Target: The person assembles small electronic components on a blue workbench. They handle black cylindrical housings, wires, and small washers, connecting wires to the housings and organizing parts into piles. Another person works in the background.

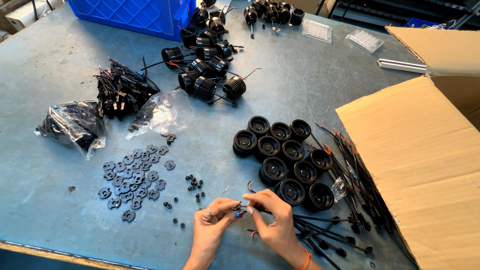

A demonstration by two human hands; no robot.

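At the grey desk's (300, 95) near edge, our hands, left (216, 220) and right (272, 217), pinch a thin black wire lead (310, 218) together, mid-fitting; next needs steady alignment.

Two bare hands meet low over a grey-blue surface (300, 95); the left hand (215, 220) and right hand (272, 220) pinch a thin black wire (320, 218) between their fingers (239, 212). Just right of them stands a cluster of round black housings (285, 160), open ends up. Left lie flat black discs (132, 177) and tiny black nuts (194, 185). A brown cardboard box (420, 165) fills the right side, a blue crate (130, 15) sits at the top
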